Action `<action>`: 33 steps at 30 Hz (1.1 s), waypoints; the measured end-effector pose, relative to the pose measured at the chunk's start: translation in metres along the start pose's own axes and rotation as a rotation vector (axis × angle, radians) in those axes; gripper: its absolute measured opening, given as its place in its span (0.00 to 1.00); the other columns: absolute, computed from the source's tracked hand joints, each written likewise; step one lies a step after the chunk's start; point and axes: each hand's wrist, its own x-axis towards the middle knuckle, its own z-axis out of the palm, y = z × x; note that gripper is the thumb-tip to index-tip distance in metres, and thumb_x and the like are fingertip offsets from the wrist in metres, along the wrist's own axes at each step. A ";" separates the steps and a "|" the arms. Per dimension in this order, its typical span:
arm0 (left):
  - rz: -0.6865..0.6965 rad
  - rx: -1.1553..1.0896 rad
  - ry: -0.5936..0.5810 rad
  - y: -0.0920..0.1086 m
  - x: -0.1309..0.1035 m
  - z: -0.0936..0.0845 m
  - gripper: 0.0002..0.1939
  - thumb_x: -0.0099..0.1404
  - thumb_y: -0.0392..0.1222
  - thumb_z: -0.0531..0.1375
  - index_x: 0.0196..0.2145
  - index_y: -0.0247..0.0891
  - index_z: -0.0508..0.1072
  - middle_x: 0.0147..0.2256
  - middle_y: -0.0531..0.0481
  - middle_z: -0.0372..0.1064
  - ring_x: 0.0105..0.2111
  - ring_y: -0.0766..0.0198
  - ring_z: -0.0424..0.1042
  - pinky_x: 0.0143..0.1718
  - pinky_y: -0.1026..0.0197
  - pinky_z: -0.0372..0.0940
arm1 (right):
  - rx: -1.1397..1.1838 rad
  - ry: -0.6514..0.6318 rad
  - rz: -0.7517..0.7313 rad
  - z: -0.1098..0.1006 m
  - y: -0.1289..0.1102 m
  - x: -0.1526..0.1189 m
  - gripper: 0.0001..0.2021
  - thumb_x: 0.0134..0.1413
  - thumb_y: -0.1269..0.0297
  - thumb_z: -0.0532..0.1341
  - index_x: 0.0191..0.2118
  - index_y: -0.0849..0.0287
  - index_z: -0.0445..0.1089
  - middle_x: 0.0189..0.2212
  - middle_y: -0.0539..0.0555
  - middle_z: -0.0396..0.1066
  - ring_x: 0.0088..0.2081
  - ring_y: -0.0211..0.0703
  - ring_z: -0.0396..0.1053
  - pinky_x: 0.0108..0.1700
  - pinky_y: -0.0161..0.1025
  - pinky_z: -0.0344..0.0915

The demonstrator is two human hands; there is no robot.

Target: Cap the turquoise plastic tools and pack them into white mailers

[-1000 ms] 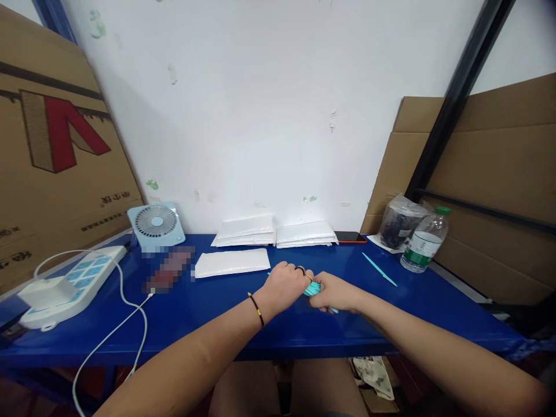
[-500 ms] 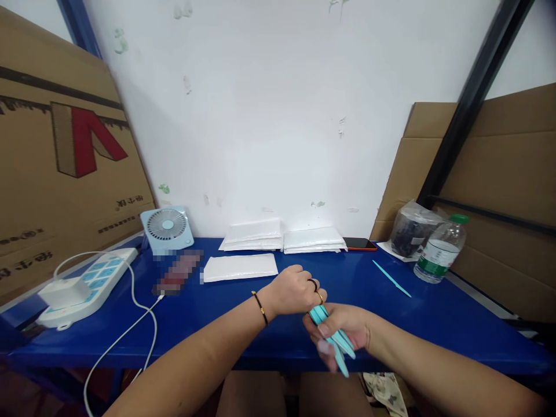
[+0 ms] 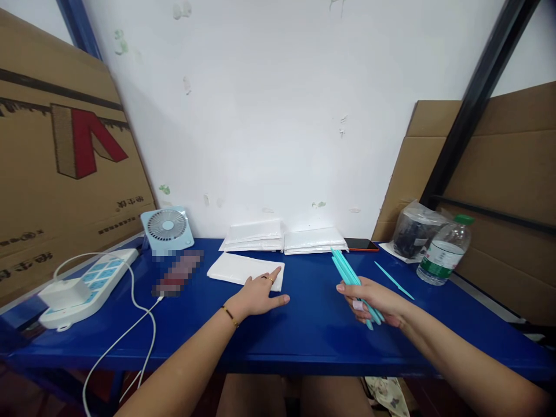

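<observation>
My left hand (image 3: 256, 296) lies with its fingers stretched out over the right part of a flat white padded envelope (image 3: 230, 269). Its thumb points right, apart from the envelope. In my right hand (image 3: 373, 298) is a bundle of slim teal plastic sticks (image 3: 344, 269), shaped somewhat like eyebrow razors. The fingers are wrapped round the bundle, which tilts up and to the left; its lower ends stick out below the hand. One more teal stick (image 3: 394, 280) of this sort lies on the table to the right of that hand.
On the blue table (image 3: 304, 341), two stacks of white envelopes (image 3: 252, 234) stand against the wall beside a phone (image 3: 362, 245). A bottle (image 3: 443, 255) and a bagged dark item (image 3: 410, 234) are at right; a fan (image 3: 167, 229) and a power strip (image 3: 93, 284) at left.
My hands have moved apart. The left has gone left onto the envelope, which now sits turned and slightly closer. The right has moved up and right, with the bundle now pointing away.
</observation>
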 end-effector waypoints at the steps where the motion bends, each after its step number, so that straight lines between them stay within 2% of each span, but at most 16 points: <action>1: 0.056 -0.057 -0.023 0.001 -0.012 -0.003 0.41 0.58 0.66 0.48 0.62 0.44 0.43 0.54 0.40 0.58 0.53 0.49 0.58 0.54 0.45 0.47 | -0.021 0.006 -0.013 -0.002 -0.002 -0.002 0.20 0.48 0.51 0.61 0.20 0.59 0.53 0.12 0.42 0.52 0.13 0.28 0.50 0.19 0.32 0.55; 3: 0.149 -0.172 -0.061 0.000 -0.037 -0.010 0.35 0.58 0.62 0.52 0.59 0.48 0.50 0.47 0.48 0.66 0.43 0.58 0.67 0.56 0.48 0.45 | -0.082 0.010 -0.043 -0.006 -0.005 -0.006 0.20 0.47 0.50 0.60 0.20 0.58 0.52 0.12 0.42 0.53 0.13 0.29 0.51 0.19 0.32 0.56; 6: 0.229 -0.299 -0.150 -0.012 -0.062 -0.015 0.22 0.57 0.58 0.57 0.45 0.44 0.68 0.33 0.54 0.69 0.34 0.65 0.67 0.52 0.56 0.52 | -0.254 0.025 -0.086 -0.011 -0.003 -0.004 0.21 0.48 0.48 0.59 0.20 0.58 0.52 0.11 0.43 0.53 0.14 0.31 0.53 0.20 0.33 0.57; 8: 0.118 -0.302 -0.153 -0.023 -0.067 -0.015 0.21 0.54 0.60 0.58 0.35 0.39 0.70 0.28 0.54 0.67 0.29 0.65 0.66 0.40 0.60 0.60 | -0.411 0.055 -0.093 -0.013 -0.001 0.000 0.21 0.49 0.47 0.57 0.20 0.58 0.53 0.12 0.44 0.55 0.14 0.32 0.54 0.19 0.34 0.57; 9: 0.023 -0.263 -0.093 -0.028 -0.065 -0.014 0.22 0.54 0.61 0.57 0.33 0.38 0.70 0.27 0.52 0.67 0.29 0.63 0.66 0.36 0.60 0.61 | -0.500 0.076 -0.088 -0.013 -0.001 0.002 0.20 0.49 0.47 0.56 0.21 0.58 0.54 0.12 0.45 0.55 0.14 0.33 0.55 0.19 0.34 0.56; 11: -0.145 -0.123 0.093 -0.031 -0.057 -0.010 0.27 0.53 0.64 0.55 0.38 0.37 0.69 0.33 0.47 0.68 0.35 0.56 0.67 0.38 0.56 0.61 | -0.723 0.135 -0.103 -0.012 -0.001 0.007 0.19 0.51 0.48 0.55 0.22 0.58 0.55 0.14 0.47 0.58 0.15 0.35 0.58 0.20 0.34 0.55; 13: -0.174 0.015 0.194 -0.026 -0.045 -0.006 0.39 0.47 0.67 0.58 0.50 0.39 0.63 0.48 0.40 0.63 0.49 0.47 0.60 0.48 0.49 0.55 | -1.011 0.231 -0.156 -0.010 -0.003 0.011 0.17 0.52 0.50 0.54 0.23 0.58 0.59 0.17 0.50 0.63 0.19 0.39 0.63 0.22 0.34 0.54; 15: -0.085 0.094 0.140 -0.015 -0.032 -0.001 0.53 0.39 0.68 0.61 0.59 0.43 0.50 0.59 0.39 0.49 0.59 0.42 0.45 0.55 0.44 0.44 | -1.288 0.336 -0.196 -0.008 -0.005 0.013 0.14 0.52 0.53 0.54 0.25 0.58 0.64 0.23 0.54 0.68 0.25 0.43 0.66 0.25 0.35 0.53; 17: -0.021 0.130 0.057 -0.003 -0.020 0.004 0.59 0.37 0.67 0.62 0.62 0.44 0.42 0.61 0.40 0.44 0.60 0.42 0.41 0.57 0.42 0.38 | -1.470 0.394 -0.178 -0.008 -0.005 0.014 0.12 0.53 0.56 0.53 0.29 0.57 0.67 0.27 0.56 0.71 0.28 0.47 0.68 0.26 0.36 0.52; 19: -0.031 0.136 0.040 0.006 -0.011 0.004 0.54 0.43 0.63 0.61 0.62 0.41 0.44 0.58 0.38 0.52 0.57 0.43 0.50 0.55 0.44 0.45 | -1.558 0.407 -0.136 -0.011 -0.005 0.013 0.11 0.53 0.57 0.52 0.31 0.56 0.68 0.29 0.56 0.72 0.30 0.48 0.69 0.26 0.36 0.52; 21: -0.041 0.116 0.045 0.013 -0.004 -0.001 0.40 0.52 0.55 0.57 0.59 0.39 0.52 0.50 0.39 0.62 0.50 0.48 0.62 0.49 0.50 0.56 | -1.584 0.406 -0.109 -0.018 -0.004 0.010 0.11 0.53 0.58 0.52 0.31 0.56 0.68 0.29 0.57 0.72 0.30 0.48 0.69 0.26 0.35 0.51; 25: 0.135 0.054 0.004 0.021 0.008 -0.034 0.16 0.57 0.45 0.52 0.40 0.38 0.70 0.42 0.45 0.67 0.39 0.57 0.67 0.40 0.60 0.59 | -1.546 0.411 -0.100 -0.034 -0.005 0.003 0.13 0.54 0.56 0.51 0.31 0.56 0.68 0.29 0.56 0.72 0.30 0.47 0.69 0.25 0.35 0.50; 27: 0.212 0.023 -0.080 0.024 0.018 -0.054 0.14 0.57 0.44 0.52 0.38 0.38 0.71 0.38 0.48 0.68 0.36 0.59 0.67 0.37 0.62 0.59 | -1.517 0.415 -0.101 -0.041 -0.008 0.000 0.14 0.55 0.55 0.51 0.30 0.56 0.68 0.29 0.55 0.72 0.30 0.46 0.69 0.25 0.34 0.50; 29: 0.253 -0.060 -0.256 0.024 0.033 -0.067 0.17 0.57 0.44 0.53 0.44 0.40 0.68 0.35 0.51 0.69 0.34 0.60 0.67 0.33 0.63 0.59 | -1.497 0.401 -0.106 -0.045 -0.010 -0.003 0.14 0.55 0.54 0.51 0.30 0.56 0.67 0.28 0.55 0.72 0.30 0.45 0.68 0.25 0.34 0.50; 31: 0.249 -0.120 -0.398 0.023 0.049 -0.072 0.23 0.57 0.45 0.53 0.51 0.44 0.63 0.37 0.52 0.69 0.35 0.61 0.68 0.34 0.63 0.60 | -1.499 0.378 -0.102 -0.046 -0.011 -0.005 0.14 0.55 0.53 0.51 0.30 0.56 0.67 0.28 0.54 0.72 0.29 0.45 0.68 0.25 0.34 0.51; 33: 0.238 -0.069 -0.407 0.021 0.063 -0.068 0.27 0.56 0.43 0.55 0.55 0.47 0.59 0.44 0.52 0.68 0.41 0.59 0.67 0.40 0.61 0.60 | -1.527 0.362 -0.086 -0.046 -0.010 -0.006 0.13 0.54 0.54 0.51 0.30 0.56 0.67 0.27 0.54 0.72 0.29 0.46 0.68 0.25 0.34 0.51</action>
